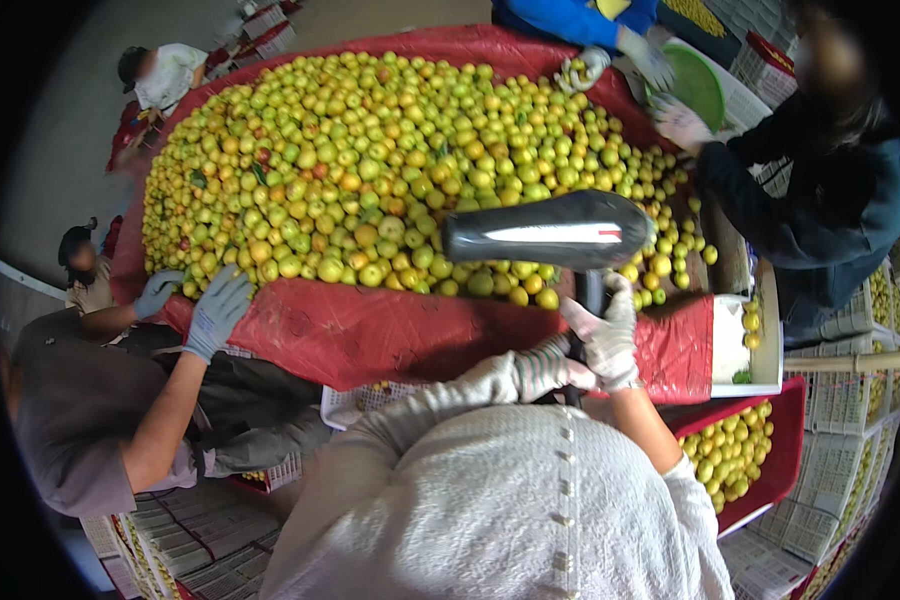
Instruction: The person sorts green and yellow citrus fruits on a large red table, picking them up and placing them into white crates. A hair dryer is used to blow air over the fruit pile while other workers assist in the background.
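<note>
A black hair dryer (547,231) is held over the near right side of a heap of small yellow-green fruits (345,165), its barrel pointing left. My right hand (607,330), in a pale knit glove, is closed around the dryer's handle (591,291). Just below it, my left hand (547,371), in a striped knit glove, grips the lower end of the handle where the dark cord hangs down. The left fingers are partly hidden behind the right hand. Red sheeting (405,326) lies under the fruits and drapes over the near edge.
A gloved co-worker (217,315) reaches into the heap at left. Across it, another wears blue (570,22); a person in dark clothing (795,202) is by a green basin (694,86). A white chute (746,352) and fruit-filled red crate (735,450) stand right, near stacked baskets (832,457).
</note>
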Demonstrator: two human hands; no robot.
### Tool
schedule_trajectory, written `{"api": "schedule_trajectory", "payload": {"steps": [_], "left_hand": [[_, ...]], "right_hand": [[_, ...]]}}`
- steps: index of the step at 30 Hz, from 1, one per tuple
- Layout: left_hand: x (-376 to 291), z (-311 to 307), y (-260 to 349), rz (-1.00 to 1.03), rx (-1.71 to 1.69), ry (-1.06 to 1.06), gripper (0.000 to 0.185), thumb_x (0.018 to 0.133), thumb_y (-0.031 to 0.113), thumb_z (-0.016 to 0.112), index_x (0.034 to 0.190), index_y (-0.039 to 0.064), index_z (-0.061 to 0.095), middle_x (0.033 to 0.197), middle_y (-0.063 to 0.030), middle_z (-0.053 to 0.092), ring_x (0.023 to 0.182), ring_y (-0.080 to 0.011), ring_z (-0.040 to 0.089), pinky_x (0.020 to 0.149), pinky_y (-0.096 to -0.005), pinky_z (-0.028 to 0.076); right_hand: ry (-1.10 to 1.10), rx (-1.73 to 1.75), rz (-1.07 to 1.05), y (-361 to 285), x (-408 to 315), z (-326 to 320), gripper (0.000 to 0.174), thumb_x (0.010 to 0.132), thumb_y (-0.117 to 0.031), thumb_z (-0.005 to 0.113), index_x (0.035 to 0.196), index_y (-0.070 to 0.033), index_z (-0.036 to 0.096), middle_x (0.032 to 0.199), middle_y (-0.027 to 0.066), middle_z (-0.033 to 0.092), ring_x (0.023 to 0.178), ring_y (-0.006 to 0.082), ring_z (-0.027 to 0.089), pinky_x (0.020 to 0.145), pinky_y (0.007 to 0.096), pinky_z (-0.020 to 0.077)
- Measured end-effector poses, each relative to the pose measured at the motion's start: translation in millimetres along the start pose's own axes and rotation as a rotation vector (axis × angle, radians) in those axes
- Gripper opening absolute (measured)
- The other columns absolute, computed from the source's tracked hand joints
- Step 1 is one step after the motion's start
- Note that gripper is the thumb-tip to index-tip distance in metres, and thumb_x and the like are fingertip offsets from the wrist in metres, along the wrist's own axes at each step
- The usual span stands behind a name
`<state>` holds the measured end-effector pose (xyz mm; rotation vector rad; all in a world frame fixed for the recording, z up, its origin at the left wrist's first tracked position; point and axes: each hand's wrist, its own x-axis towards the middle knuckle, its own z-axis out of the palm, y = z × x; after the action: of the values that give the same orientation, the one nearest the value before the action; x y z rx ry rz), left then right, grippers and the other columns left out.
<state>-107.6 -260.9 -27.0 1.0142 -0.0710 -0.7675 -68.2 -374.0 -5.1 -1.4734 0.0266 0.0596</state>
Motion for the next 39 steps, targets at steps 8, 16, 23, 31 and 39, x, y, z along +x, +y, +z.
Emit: {"api": "schedule_trajectory", "payload": {"steps": [8, 16, 23, 31, 39], "left_hand": [[-20, -19, -1, 0.007, -0.014, 0.217, 0.036, 0.072, 0.013, 0.072, 0.105, 0.004, 0.058, 0.084, -0.006, 0.063, 0.075, -0.0184, 0.062, 0.071, -0.0338, 0.053], [-12, -25, 7, -0.019, 0.148, 0.171, 0.028, 0.073, 0.019, 0.069, 0.095, 0.003, 0.062, 0.08, -0.0065, 0.064, 0.073, -0.0184, 0.063, 0.07, -0.0322, 0.051], [-2, -30, 12, 0.045, 0.133, 0.091, 0.029, 0.075, 0.023, 0.067, 0.097, 0.005, 0.06, 0.079, -0.0047, 0.062, 0.07, -0.0164, 0.06, 0.068, -0.0317, 0.05], [-3, -28, 19, -0.003, 0.132, 0.1, 0.027, 0.077, 0.022, 0.065, 0.099, 0.007, 0.058, 0.079, -0.0025, 0.06, 0.069, -0.0143, 0.058, 0.066, -0.0313, 0.049], [0, -34, 13, -0.084, 0.108, 0.087, 0.03, 0.075, 0.022, 0.067, 0.099, 0.006, 0.058, 0.08, -0.0032, 0.06, 0.071, -0.0154, 0.058, 0.068, -0.0318, 0.049]], "right_hand": [[-0.647, 0.698, 0.4, 18, 38, -14, 0.038, 0.092, -0.034, 0.06, 0.117, -0.006, 0.056, 0.103, 0.0075, 0.064, 0.089, 0.0185, 0.063, 0.082, 0.0353, 0.0533], [-0.624, 0.698, 0.593, 12, 38, 1, 0.058, 0.091, -0.049, 0.055, 0.118, 0.002, 0.053, 0.096, 0.0146, 0.066, 0.094, 0.0299, 0.065, 0.084, 0.0394, 0.0528], [-0.545, 0.698, 0.557, 8, 39, 1, 0.058, 0.093, -0.051, 0.053, 0.123, -0.001, 0.052, 0.086, 0.0107, 0.064, 0.081, 0.0256, 0.063, 0.078, 0.0372, 0.053], [-0.518, 0.661, 0.537, 11, 40, 3, 0.057, 0.092, -0.052, 0.054, 0.123, -0.004, 0.053, 0.084, 0.0082, 0.063, 0.078, 0.0234, 0.063, 0.074, 0.036, 0.0538], [-0.528, 0.661, 0.556, 17, 43, 1, 0.053, 0.093, -0.05, 0.054, 0.121, -0.005, 0.056, 0.082, 0.007, 0.063, 0.075, 0.0242, 0.065, 0.07, 0.0358, 0.0556]]}}
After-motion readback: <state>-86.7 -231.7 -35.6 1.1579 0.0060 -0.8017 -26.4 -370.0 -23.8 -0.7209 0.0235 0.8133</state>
